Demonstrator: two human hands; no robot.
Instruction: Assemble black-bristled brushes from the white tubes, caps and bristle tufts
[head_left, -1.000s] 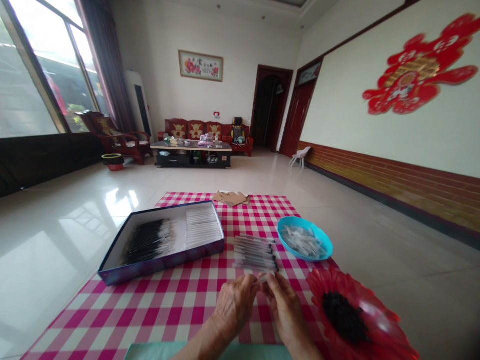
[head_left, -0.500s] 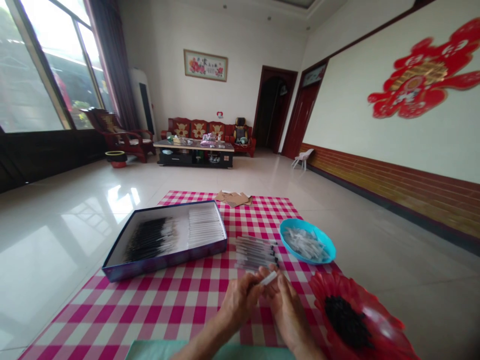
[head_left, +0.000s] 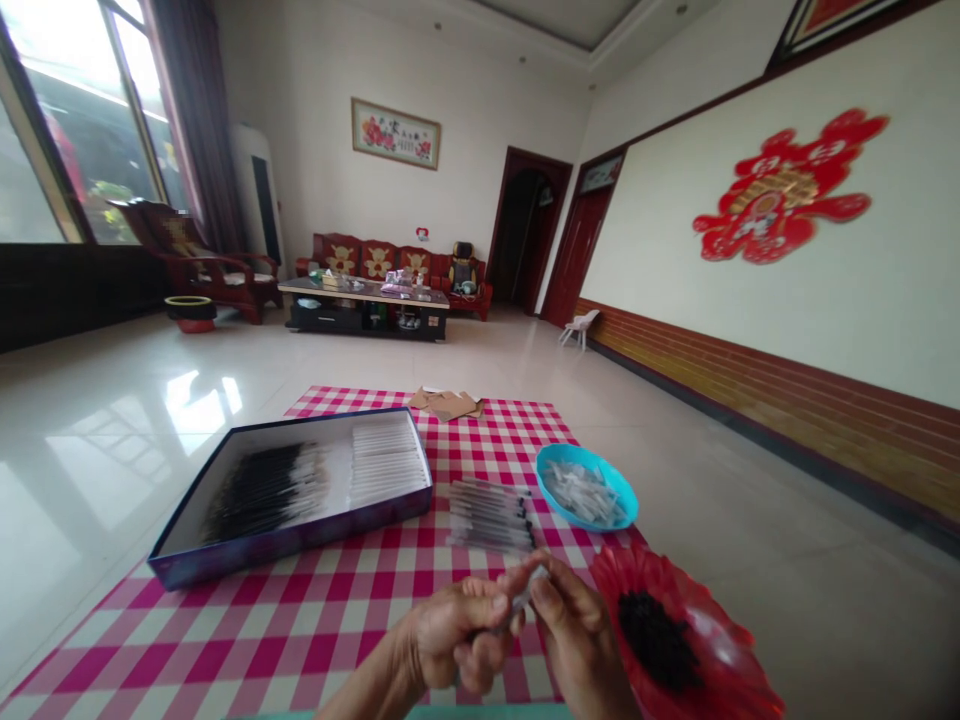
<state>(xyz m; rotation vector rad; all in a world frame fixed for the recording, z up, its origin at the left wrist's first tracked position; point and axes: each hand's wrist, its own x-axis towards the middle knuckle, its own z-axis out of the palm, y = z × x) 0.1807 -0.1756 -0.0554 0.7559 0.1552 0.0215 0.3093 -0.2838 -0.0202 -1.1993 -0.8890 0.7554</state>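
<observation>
My left hand (head_left: 457,630) is closed around a slim pen, mostly hidden by the fingers. My right hand (head_left: 585,635) pinches a translucent pen cap (head_left: 528,590) at the pen's upper end. Both hands meet above the checked cloth, fingertips almost touching. Just beyond them lies a row of clear pens (head_left: 487,515) with black ends pointing right. A blue bowl (head_left: 631,497) of loose translucent caps stands beyond my right hand. Close to that hand is a red flower-shaped bowl (head_left: 724,650) with small black pieces in it.
At left, a shallow dark-blue box (head_left: 300,548) holds black-and-clear pens and a block of white sticks. Torn brown cardboard (head_left: 448,404) lies at the far edge of the pink checked tablecloth (head_left: 330,625). Farther off stand a low table (head_left: 337,318) and a wooden sofa (head_left: 322,250).
The pale piece between my hands has tilted more upright, and my fingers have closed round it. My hands now sit slightly lower. The whole view has shifted, moving the scene leftward.
</observation>
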